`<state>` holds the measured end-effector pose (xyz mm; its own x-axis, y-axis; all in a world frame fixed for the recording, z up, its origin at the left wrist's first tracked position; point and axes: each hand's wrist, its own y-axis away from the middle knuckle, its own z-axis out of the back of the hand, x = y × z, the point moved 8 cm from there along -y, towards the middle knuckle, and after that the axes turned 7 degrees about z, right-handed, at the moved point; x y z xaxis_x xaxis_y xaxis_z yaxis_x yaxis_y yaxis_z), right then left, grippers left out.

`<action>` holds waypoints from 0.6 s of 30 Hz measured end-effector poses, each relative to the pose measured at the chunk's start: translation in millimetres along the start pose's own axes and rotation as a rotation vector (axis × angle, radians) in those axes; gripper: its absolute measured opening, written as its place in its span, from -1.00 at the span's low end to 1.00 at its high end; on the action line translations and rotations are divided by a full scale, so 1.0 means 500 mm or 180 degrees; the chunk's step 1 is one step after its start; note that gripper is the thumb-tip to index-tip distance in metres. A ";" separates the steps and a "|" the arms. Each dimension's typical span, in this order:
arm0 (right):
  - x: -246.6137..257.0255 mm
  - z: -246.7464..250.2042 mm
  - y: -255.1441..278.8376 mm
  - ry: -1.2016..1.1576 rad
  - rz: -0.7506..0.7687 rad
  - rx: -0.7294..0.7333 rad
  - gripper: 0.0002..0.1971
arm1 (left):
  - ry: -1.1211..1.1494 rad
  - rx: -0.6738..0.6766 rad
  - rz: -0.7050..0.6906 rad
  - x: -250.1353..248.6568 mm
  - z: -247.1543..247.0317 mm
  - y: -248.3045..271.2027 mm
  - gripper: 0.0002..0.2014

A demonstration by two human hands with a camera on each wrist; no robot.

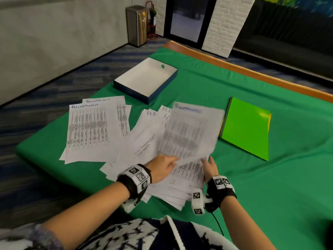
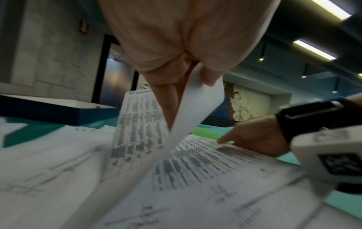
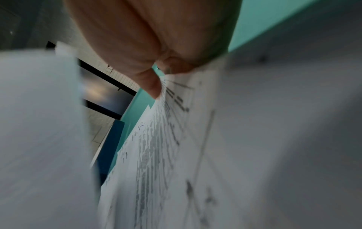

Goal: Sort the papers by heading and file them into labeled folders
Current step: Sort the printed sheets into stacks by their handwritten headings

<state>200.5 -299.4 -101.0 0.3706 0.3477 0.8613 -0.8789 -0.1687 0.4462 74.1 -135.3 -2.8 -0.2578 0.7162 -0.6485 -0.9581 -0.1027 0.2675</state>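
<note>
A: Left hand (image 1: 163, 168)?

B: Pinching the near edge of one printed sheet (image 1: 191, 131), thumb on one side and fingers on the other; the left wrist view shows the paper curling up between them. The sheet is lifted and blurred, its heading unreadable.

A: Right hand (image 1: 210, 168)?

B: On the loose stack of papers (image 1: 180, 184) at the near edge of the green mat (image 1: 252, 177), fingertips pressing the top page. The right wrist view shows a fingertip at that page's edge; whether it grips or only presses, I cannot tell.

A: Sorted piles, relative to the box?

B: The open box (image 1: 146, 80), white inside with blue walls, sits at the mat's far left. Just in front of it lie the sheets headed "Receptionist" (image 1: 88, 129). Right of those, partly under the lifted sheet, fan the sheets headed "H.R" (image 1: 149, 127).

A: Folders?

B: A green folder (image 1: 246, 129) lies flat and closed, right of the box, well apart from it, with a yellow edge (image 1: 269, 123) showing beneath.
</note>
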 end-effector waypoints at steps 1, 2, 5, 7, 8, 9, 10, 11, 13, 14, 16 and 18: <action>0.003 0.000 0.003 -0.0192 -0.0081 -0.0003 -0.32 | -0.0119 0.0152 0.0065 0.000 -0.017 -0.004 -0.65; 0.023 -0.010 0.032 -0.0447 -0.0226 0.0123 -0.29 | -0.0214 0.0290 0.0129 0.001 -0.029 -0.006 -0.67; 0.058 -0.030 0.076 -0.0895 -0.0384 0.0459 -0.08 | -0.0213 0.0527 0.0229 0.009 -0.048 -0.014 -0.72; 0.062 -0.028 0.086 -0.1204 -0.0491 0.0476 -0.03 | -0.0271 0.0564 0.0251 0.016 -0.052 -0.020 -0.73; 0.059 -0.028 0.079 -0.1291 -0.0489 0.0450 -0.02 | -0.0300 0.0598 0.0240 0.018 -0.054 -0.020 -0.74; 0.061 -0.029 0.078 -0.1281 -0.0503 0.0405 -0.03 | -0.0355 0.0652 0.0215 0.019 -0.058 -0.019 -0.75; 0.059 -0.030 0.075 -0.1174 -0.0501 0.0392 -0.09 | -0.0447 0.0703 0.0158 0.017 -0.062 -0.017 -0.76; 0.058 -0.029 0.073 -0.0901 -0.0451 0.0378 -0.19 | -0.0528 0.0769 0.0080 0.016 -0.067 -0.015 -0.76; 0.056 -0.018 0.067 -0.0523 -0.0312 0.0268 -0.43 | -0.0448 0.0983 -0.0089 0.012 -0.078 -0.011 -0.72; 0.054 -0.013 0.063 -0.0353 -0.0270 0.0225 -0.53 | -0.0345 0.1101 -0.0101 0.014 -0.082 -0.011 -0.63; 0.045 0.000 0.064 -0.0129 -0.0364 0.0150 -0.61 | -0.0241 0.1196 0.0053 0.034 -0.073 -0.019 -0.47; 0.028 0.018 0.060 0.0001 -0.0491 0.0028 -0.58 | -0.0297 0.0944 0.0278 0.069 -0.038 -0.041 -0.46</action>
<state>181.8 -308.2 -73.4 0.5009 0.3703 0.7823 -0.8089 -0.1213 0.5753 82.4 -121.5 -44.4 -0.3117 0.7751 -0.5496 -0.8512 0.0293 0.5240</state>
